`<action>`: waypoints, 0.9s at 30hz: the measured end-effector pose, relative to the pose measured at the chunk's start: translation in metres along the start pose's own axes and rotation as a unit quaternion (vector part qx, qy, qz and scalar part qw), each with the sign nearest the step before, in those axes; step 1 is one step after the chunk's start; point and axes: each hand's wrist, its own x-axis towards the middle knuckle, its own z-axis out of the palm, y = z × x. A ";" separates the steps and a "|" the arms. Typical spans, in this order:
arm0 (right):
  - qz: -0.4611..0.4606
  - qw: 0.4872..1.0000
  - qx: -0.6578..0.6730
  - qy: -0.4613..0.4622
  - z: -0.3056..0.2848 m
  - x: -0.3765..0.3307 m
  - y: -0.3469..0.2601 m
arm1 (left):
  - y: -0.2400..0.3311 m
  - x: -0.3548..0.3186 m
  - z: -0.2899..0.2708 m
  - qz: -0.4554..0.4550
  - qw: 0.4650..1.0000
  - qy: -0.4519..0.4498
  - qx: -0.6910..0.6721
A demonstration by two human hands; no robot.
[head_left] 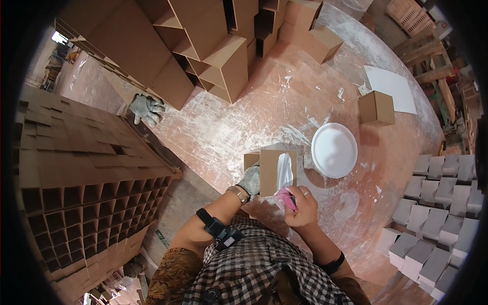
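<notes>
My left hand (pixel 250 180), in a grey work glove, grips the left edge of a small brown cardboard box (pixel 269 170) held upright over the table. My right hand (pixel 301 206) is bare with a ring and is shut on a brush with a pink handle (pixel 285 199). The brush's white bristles (pixel 284 170) lie against the box's front face, which carries a white wet streak. A white round bowl of white paste (pixel 334 149) sits just right of the box on the pinkish table (pixel 244 122).
Tall stacks of folded brown boxes (pixel 86 173) fill the left and far side (pixel 213 46). A spare grey glove (pixel 146 109) lies on the left stack. One closed brown box (pixel 376 107) and a white sheet (pixel 391 87) lie far right. Grey-white boxes (pixel 437 213) stand in rows at right.
</notes>
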 end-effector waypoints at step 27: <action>-0.117 0.990 0.052 0.051 0.018 0.072 0.043 | 0.015 0.005 -0.001 -0.066 0.991 -0.036 -0.109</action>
